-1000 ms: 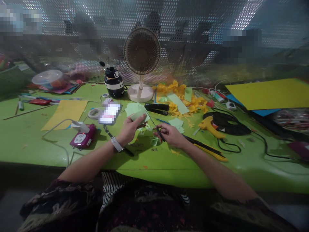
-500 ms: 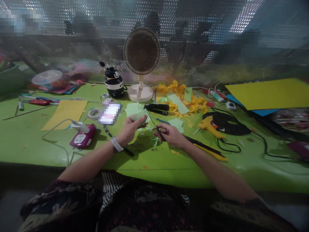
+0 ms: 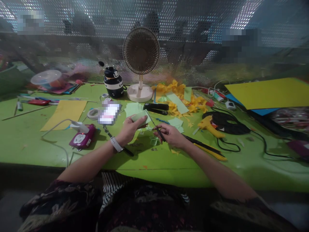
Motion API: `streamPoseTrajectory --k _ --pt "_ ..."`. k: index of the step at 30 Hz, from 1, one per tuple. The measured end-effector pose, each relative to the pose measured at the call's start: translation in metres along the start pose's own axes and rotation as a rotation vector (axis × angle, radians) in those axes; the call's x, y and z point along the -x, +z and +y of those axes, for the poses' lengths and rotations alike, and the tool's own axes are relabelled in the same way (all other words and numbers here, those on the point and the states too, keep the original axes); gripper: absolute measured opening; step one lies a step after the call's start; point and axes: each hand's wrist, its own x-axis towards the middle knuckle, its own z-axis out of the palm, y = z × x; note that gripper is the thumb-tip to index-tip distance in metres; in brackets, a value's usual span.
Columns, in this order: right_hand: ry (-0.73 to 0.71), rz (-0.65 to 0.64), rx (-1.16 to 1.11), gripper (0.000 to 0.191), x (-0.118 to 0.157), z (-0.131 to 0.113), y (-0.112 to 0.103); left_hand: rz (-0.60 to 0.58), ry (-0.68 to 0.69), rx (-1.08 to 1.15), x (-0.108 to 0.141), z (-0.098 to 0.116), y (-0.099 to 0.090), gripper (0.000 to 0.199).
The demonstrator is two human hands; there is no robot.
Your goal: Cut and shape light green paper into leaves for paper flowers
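Light green paper [image 3: 139, 116] is pinched between the thumb and fingers of my left hand [image 3: 129, 129], which wears a pale watch at the wrist. My right hand [image 3: 170, 135] is closed around the handles of dark scissors [image 3: 159, 132]. Their blades point up and left, at the right edge of the paper; whether they touch it I cannot tell. Under and between the hands lie small green paper scraps [image 3: 154, 140]. A stack of green paper pieces [image 3: 132, 109] rests just behind my left hand, and more green pieces [image 3: 177, 123] lie behind the right.
Behind the hands are a black stapler [image 3: 156, 108], a white fan [image 3: 140, 93], a dark bottle [image 3: 114, 87] and yellow paper shapes [image 3: 173, 87]. A yellow glue gun [image 3: 210, 127] lies at right. A purple power outlet [image 3: 83, 137], tape roll [image 3: 93, 114] and phone [image 3: 109, 113] are at left.
The view has shifted very slightly. Both hands keep nearly the same pose, with the paper and scissors held as before.
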Motion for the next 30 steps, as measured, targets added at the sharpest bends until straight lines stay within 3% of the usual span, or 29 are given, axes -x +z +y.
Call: streamPoseTrajectory --k 23,27,30 --pt "0.010 -0.016 -0.017 0.050 0.0010 -0.0034 0.0030 0.004 -0.001 -0.007 0.0021 -0.0007 0.0031 0.031" --pt "0.027 -0.034 -0.005 0.049 -0.0002 -0.0012 0.0018 0.054 -0.077 0.141 0.0000 0.0043 0.0016 0.033" --pt "0.038 -0.052 0.010 0.046 -0.0017 0.0005 0.0011 0.010 -0.175 0.215 -0.0009 0.0081 0.0003 0.037"
